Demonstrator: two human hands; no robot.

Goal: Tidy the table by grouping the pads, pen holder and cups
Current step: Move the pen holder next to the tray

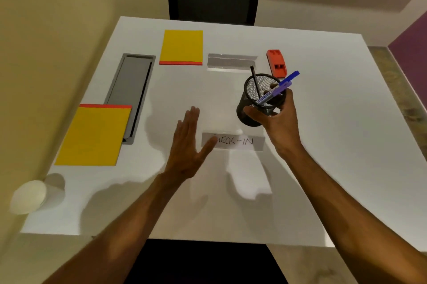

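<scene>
From the head view, my right hand (278, 117) is wrapped around the black mesh pen holder (260, 100), fingers on its far side and thumb across the near wall. It is tilted, and I judge it lifted off the desk (323, 145) toward the right of the middle. My left hand (188, 145) is flat and spread, grasping nothing, hovering over the desk's middle with its thumb across the left end of the CHECK-IN sign (233, 142).

The tilt is the main risk. The purple markers (280, 88) lean well out past the holder's rim on the far right, and a black pen (255, 80) stands at the far-left rim. If I tip it further or swing it fast, I expect a marker to slide out and roll toward the orange stapler (277, 63) or off the right edge.

The near pad (92, 135) lies at the left edge, its corner overlapping the grey cable tray (131, 89); the far pad (181, 46) sits near the far edge. Dragging the near one carelessly could catch its corner on that tray.

The white cup (28, 199) lies at the near left corner, seemingly on its side and close to the edge. A knock from my left forearm could send it off.

My left thumb could also nudge the sign askew.
</scene>
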